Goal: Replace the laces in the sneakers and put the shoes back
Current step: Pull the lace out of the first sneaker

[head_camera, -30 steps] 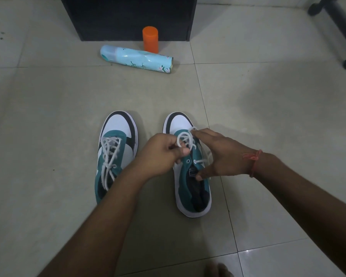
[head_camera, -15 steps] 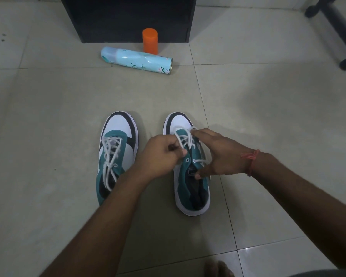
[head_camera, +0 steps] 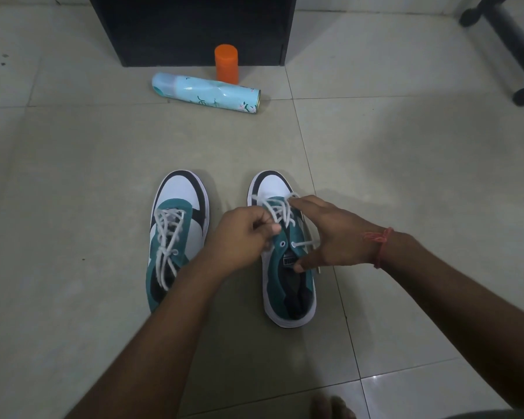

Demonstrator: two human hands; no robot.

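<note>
Working over the right sneaker [head_camera: 288,285] now, you've got both hands down on its lacing. Your left hand [head_camera: 242,237] is curled tight, thumb and fingers pinching the white lace [head_camera: 277,208] just above the teal upper. Your right hand [head_camera: 330,234] is spread across the shoe's outer side, fingertips up at the crossed strands near the toe, thumb pressing down by the tongue; fingers fairly straight, holding the shoe steady, and you can't quite tell whether they nip a strand. One short run of lace pokes through an eyelet just beside that thumb, and the eyelet next to it on the left shows bare. The sneaker sits flat on the tiled floor [head_camera: 406,182], toe pointing away from you, heel opening dark and open toward you.

Just beside it, apart by a narrow strip of tile, the left sneaker [head_camera: 179,234] stands parallel, fully laced in white, your left forearm crossing its heel.

Farther off, a pale blue spray can [head_camera: 206,92] lies on its side, an orange cap [head_camera: 226,64] upright just behind it against a dark cabinet [head_camera: 194,25]. A red thread [head_camera: 381,243] circles your right wrist, and black chair legs [head_camera: 508,46] sit top right
</note>
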